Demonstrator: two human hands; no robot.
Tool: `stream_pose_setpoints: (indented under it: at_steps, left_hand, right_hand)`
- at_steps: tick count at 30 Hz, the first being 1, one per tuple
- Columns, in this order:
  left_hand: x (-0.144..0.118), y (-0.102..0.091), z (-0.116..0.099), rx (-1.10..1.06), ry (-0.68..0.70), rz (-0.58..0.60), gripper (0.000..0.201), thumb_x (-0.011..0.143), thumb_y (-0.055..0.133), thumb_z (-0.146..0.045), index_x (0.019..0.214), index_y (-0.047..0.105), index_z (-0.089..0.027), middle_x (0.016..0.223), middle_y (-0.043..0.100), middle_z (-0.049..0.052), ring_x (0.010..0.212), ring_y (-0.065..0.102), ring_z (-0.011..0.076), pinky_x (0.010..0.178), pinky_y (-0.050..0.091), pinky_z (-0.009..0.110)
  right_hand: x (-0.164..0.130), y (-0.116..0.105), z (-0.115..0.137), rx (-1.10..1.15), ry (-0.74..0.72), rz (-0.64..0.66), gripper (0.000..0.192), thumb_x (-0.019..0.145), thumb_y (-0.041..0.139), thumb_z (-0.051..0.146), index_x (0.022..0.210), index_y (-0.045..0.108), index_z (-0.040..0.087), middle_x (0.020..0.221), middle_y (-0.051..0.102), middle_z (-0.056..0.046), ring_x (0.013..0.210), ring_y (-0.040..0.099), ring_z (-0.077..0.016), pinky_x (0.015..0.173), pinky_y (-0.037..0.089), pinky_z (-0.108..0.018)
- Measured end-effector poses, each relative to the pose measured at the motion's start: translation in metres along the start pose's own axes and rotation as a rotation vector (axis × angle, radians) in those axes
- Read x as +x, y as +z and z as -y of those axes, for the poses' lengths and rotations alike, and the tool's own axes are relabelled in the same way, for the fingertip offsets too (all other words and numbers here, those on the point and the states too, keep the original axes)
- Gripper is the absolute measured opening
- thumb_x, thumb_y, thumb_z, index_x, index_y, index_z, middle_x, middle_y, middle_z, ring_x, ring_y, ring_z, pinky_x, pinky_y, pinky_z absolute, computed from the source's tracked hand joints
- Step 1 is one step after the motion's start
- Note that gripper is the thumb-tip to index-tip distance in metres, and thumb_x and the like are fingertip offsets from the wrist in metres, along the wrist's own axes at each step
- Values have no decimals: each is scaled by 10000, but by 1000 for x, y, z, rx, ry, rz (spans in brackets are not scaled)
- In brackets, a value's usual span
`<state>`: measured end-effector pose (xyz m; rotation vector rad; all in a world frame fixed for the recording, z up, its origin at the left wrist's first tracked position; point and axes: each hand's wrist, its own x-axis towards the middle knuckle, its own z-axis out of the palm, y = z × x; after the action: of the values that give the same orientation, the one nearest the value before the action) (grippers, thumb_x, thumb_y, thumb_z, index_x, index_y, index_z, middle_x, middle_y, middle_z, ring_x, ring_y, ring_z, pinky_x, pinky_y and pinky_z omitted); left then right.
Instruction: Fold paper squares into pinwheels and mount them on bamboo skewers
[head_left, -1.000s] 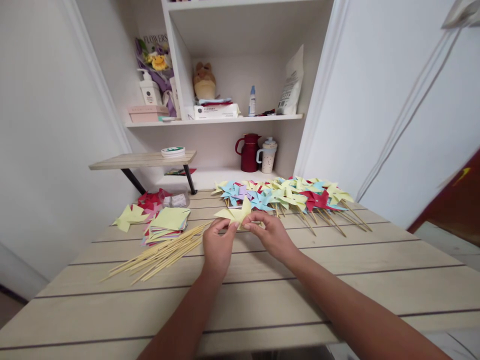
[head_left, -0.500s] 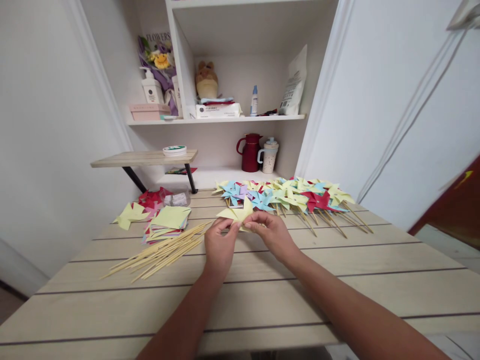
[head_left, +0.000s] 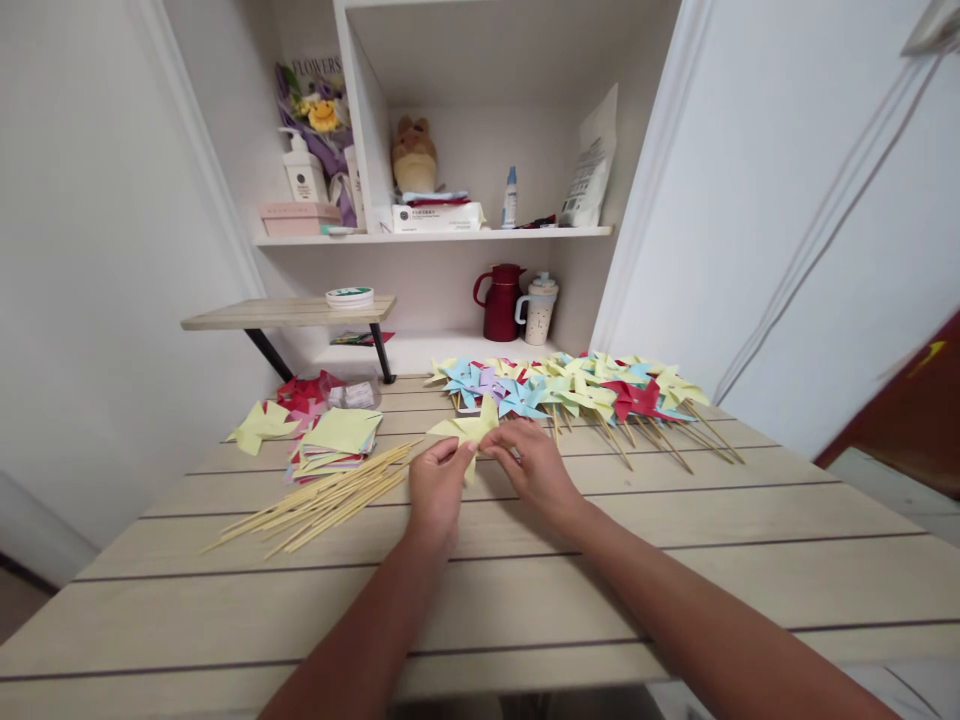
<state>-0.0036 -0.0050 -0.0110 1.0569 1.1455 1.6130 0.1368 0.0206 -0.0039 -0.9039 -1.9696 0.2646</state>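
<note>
Between my two hands is a pale yellow paper pinwheel (head_left: 466,428), held a little above the table. My left hand (head_left: 439,485) pinches its lower left part with thumb and fingers. From the right, my right hand (head_left: 532,465) grips its edge near the middle, fingers closed. My fingers partly hide the pinwheel's centre. Left of my left hand lies a loose bundle of thin wooden sticks (head_left: 322,505). Behind the sticks is a stack of coloured paper squares (head_left: 341,432), yellow on top. Another yellow paper pinwheel (head_left: 261,427) lies at the left.
Finished-looking pinwheels on sticks (head_left: 577,388) are heaped at the back right. Red paper pieces (head_left: 307,390) and a clear plastic box (head_left: 352,392) sit at the back left, near a small raised shelf (head_left: 289,313). A red jug (head_left: 502,303) and a cup (head_left: 538,312) stand behind.
The held pinwheel has turned slightly, and a lower blade now shows between my hands. My hands have shifted only a little; both still pinch the paper.
</note>
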Motion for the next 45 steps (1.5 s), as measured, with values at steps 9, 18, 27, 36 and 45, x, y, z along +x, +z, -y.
stream_pose_setpoints:
  at_steps: [9,18,27,36,45]
  left_hand:
    - [1,-1,-1,68,76,-35,191,713,718,-332,773,740,-152,725,666,8,703,565,148,689,437,252]
    - [1,-2,-1,204,188,-64,158,722,691,-324,705,719,-169,704,630,12,701,547,159,646,426,245]
    - [-1,-1,-5,267,244,-36,143,730,677,-310,674,708,-182,699,609,8,705,541,159,660,417,248]
    - [-2,0,-6,242,256,-54,120,710,700,-289,677,730,-178,713,643,14,705,561,159,672,428,254]
    - [-4,0,-7,243,263,-53,119,727,696,-281,716,748,-175,753,678,28,740,591,173,705,452,270]
  right_hand:
    - [0,0,2,344,165,-59,138,872,609,306,776,660,221,1062,606,-62,1083,558,-241,988,393,-383]
    - [0,-2,2,441,266,-39,131,818,657,351,771,691,234,1128,553,-58,1154,513,-254,1057,358,-428]
    - [1,-3,-1,449,240,-3,144,824,647,345,748,676,227,976,583,-41,1026,542,-222,990,393,-384]
    - [0,1,-9,617,367,41,195,784,683,390,760,647,199,728,605,7,704,525,-159,705,428,-302]
    - [1,-1,-5,695,396,43,195,767,701,380,756,640,196,737,599,10,715,511,-153,717,403,-298]
